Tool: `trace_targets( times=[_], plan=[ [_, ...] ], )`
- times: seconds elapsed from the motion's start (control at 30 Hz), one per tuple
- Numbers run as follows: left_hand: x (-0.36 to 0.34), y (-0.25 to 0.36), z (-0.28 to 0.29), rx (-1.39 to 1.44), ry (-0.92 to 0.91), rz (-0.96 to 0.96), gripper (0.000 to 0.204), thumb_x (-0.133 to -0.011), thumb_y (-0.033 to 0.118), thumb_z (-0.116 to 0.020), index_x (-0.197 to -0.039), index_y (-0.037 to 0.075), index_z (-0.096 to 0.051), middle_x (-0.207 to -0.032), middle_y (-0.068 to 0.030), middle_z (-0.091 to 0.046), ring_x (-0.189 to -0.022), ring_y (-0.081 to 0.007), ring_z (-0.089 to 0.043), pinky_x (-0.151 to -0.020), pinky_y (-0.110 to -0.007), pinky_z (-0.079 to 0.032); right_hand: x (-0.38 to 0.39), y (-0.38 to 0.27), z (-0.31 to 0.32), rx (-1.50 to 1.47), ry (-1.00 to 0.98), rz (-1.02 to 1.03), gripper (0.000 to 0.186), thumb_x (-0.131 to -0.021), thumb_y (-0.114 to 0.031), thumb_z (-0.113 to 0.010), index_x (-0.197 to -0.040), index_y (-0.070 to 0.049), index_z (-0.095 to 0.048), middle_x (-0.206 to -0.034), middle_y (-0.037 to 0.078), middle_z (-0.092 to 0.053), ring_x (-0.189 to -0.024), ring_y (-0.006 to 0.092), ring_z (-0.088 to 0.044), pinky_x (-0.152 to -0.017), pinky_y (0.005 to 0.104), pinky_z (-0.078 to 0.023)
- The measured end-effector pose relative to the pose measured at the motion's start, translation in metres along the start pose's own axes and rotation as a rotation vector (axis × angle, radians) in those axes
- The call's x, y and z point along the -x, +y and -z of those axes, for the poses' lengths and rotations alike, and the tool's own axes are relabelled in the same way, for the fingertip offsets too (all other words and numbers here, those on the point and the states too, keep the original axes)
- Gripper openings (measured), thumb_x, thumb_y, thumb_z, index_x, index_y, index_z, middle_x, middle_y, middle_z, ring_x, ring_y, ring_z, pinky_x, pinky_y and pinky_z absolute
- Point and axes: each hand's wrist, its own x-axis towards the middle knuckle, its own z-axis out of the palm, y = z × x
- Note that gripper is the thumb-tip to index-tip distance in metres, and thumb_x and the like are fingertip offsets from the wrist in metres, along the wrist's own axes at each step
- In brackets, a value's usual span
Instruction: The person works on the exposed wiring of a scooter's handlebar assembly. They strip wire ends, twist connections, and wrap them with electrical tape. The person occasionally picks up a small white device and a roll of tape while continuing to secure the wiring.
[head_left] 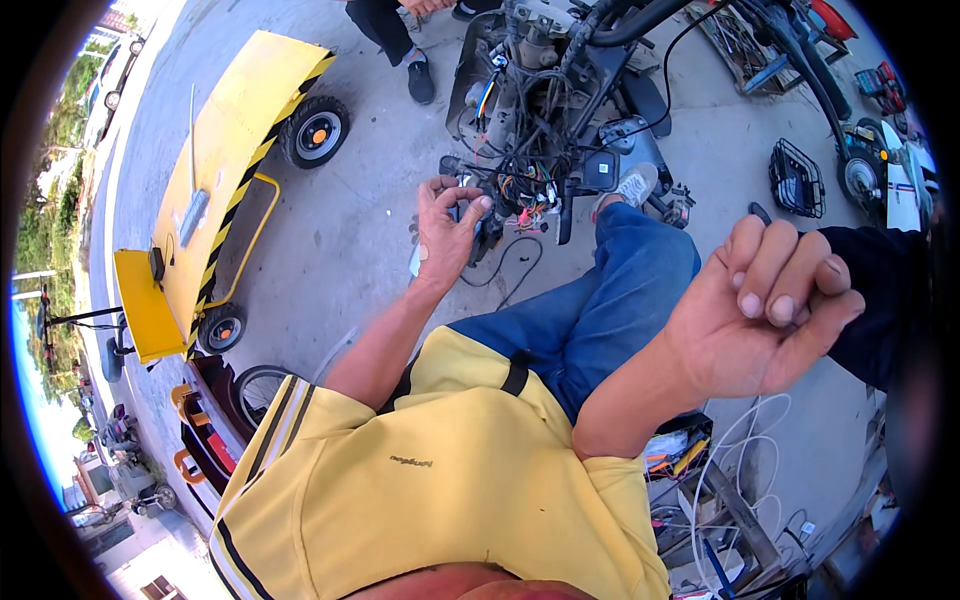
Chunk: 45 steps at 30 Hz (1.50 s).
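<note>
My left hand (448,228) is at a stripped-down vehicle front (540,70), fingers bent and thumb near the index finger, beside a bundle of exposed coloured wires (525,185); anything in its grip is too small to make out. My right hand (760,305) is raised at the right, nearer the camera, fingers curled toward the thumb; what they may hold is hidden. A black square part (600,170) and loose connectors are among the wiring, and a black cable (515,280) lies on the ground below.
A yellow wheeled cart (215,140) stands left. Another person's legs (385,40) show at the top, a dark-clothed person (880,300) at right. A black basket (795,175) and scooter (865,180) are upper right; tools and white tubing (740,450) lower right.
</note>
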Motion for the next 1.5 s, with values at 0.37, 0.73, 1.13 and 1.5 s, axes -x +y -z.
trace_targets(
  times=[0.37, 0.73, 1.13, 1.5],
  plan=[
    [-0.017, -0.038, -0.039, -0.010, 0.003, 0.159, 0.023, -0.086, 0.023, -0.079, -0.096, 0.003, -0.080, -0.146, -0.0216, -0.047, -0.137, -0.0369, -0.041, -0.117, -0.048, -0.034, 0.004, -0.084, -0.033, -0.021, 0.157, 0.198, 0.026, -0.096, -0.025, -0.066, -0.074, -0.013, -0.060, -0.054, -0.004, -0.044, -0.048, 0.0076, -0.036, -0.056, 0.0278, -0.027],
    [-0.033, -0.097, -0.063, 0.123, -0.051, 0.194, 0.030, -0.096, 0.023, -0.068, -0.105, -0.006, -0.071, -0.147, -0.0218, -0.043, -0.135, -0.0353, -0.045, -0.112, -0.041, -0.037, 0.117, -0.117, 0.081, 1.093, 0.151, -0.089, 0.023, -0.099, -0.015, -0.067, -0.108, 0.006, -0.067, -0.084, 0.005, -0.056, -0.064, 0.0119, -0.047, -0.057, 0.0242, -0.037],
    [-0.045, -0.085, -0.044, 0.221, -0.143, 0.162, 0.034, -0.096, 0.030, -0.074, -0.112, 0.001, -0.072, -0.137, -0.0187, -0.046, -0.129, -0.0295, -0.051, -0.103, -0.038, -0.044, 0.213, -0.150, 0.109, 1.730, -0.701, -0.599, 0.036, -0.073, -0.002, -0.079, -0.108, -0.005, -0.072, -0.126, 0.011, -0.061, -0.087, 0.0255, -0.063, -0.076, 0.0389, -0.052],
    [0.063, 0.063, -0.001, 0.043, -0.214, -0.385, 0.016, -0.089, 0.007, -0.080, -0.105, 0.007, -0.077, -0.136, -0.0129, -0.054, -0.125, -0.0269, -0.055, -0.105, -0.040, -0.046, 0.188, -0.081, 0.118, 0.644, 0.201, -0.733, 0.026, -0.097, 0.000, -0.072, -0.121, 0.007, -0.065, -0.121, 0.008, -0.064, -0.102, 0.0110, -0.062, -0.089, 0.0253, -0.052]
  ],
)
